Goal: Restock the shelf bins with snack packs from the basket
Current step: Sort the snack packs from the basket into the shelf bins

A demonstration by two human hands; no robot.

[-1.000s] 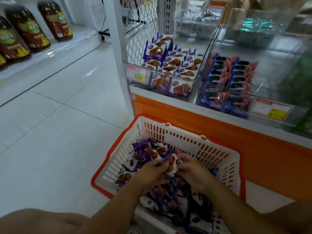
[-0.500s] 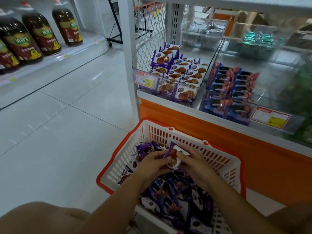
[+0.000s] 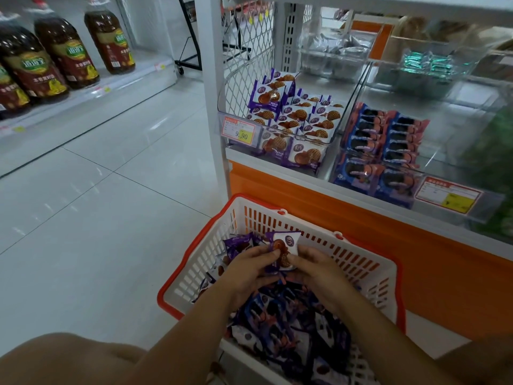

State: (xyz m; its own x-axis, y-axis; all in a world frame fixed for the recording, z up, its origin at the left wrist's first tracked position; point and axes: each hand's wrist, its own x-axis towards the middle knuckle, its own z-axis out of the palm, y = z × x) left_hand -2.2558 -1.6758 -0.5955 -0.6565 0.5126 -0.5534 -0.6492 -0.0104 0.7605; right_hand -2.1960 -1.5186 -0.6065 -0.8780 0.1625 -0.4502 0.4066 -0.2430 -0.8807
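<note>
Both hands over the white, red-rimmed basket (image 3: 319, 243) on the floor; left hand (image 3: 247, 269) and right hand (image 3: 319, 269) each pinch a side of one purple-and-white waffle snack pack (image 3: 283, 250), fingers closed on its wrapper, pack lifted just above the heap of snack packs (image 3: 277, 326) in the basket. Above, behind the orange shelf front (image 3: 388, 232), the clear left bin (image 3: 277, 126) holds matching waffle packs beside its 9.90 price tag (image 3: 241, 132); the neighbouring bin (image 3: 388, 145) holds blue sandwich-biscuit packs.

right price tag (image 3: 449, 196) blurred (unreadable), forearms cut off
</note>
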